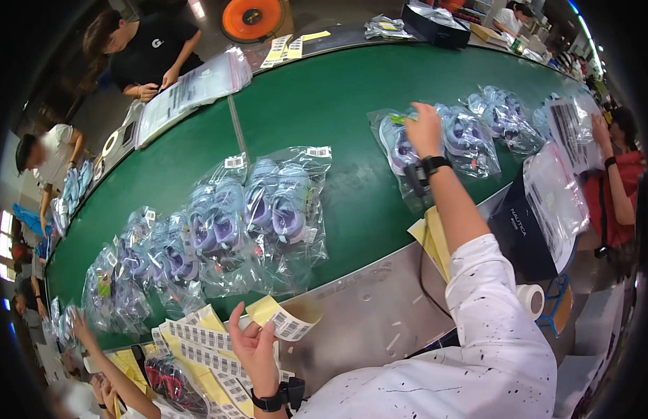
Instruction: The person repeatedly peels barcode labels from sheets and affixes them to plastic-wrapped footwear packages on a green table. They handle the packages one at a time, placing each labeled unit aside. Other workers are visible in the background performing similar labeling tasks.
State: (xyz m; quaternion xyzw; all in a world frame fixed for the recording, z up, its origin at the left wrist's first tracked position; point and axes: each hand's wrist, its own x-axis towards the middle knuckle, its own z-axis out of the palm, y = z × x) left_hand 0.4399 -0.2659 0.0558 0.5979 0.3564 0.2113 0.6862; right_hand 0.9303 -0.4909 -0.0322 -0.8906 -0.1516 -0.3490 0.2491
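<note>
Right now the right hand (pixel 424 130) reaches far out over the green table (pixel 324 112) and rests on a clear bag of lilac shoes (pixel 401 146), its fingers curled down over the bag's upper edge; whether they grip it cannot be told. More bagged shoes (pixel 488 122) lie just beside that bag, toward the far right of the table. The left hand (pixel 254 346) is low at the near metal edge (pixel 366 307), fingers narrow, pinching a yellow-backed barcode label (pixel 282 320) between thumb and fingertips. Just to its left lies a loose heap of label strips (pixel 198 349), black and white on yellow backing. Between the two hands, a row of bagged shoe pairs (pixel 268 209) runs along the table toward the left. Black wrist bands sit on both arms, and a white speckled sleeve covers the right upper arm.
</note>
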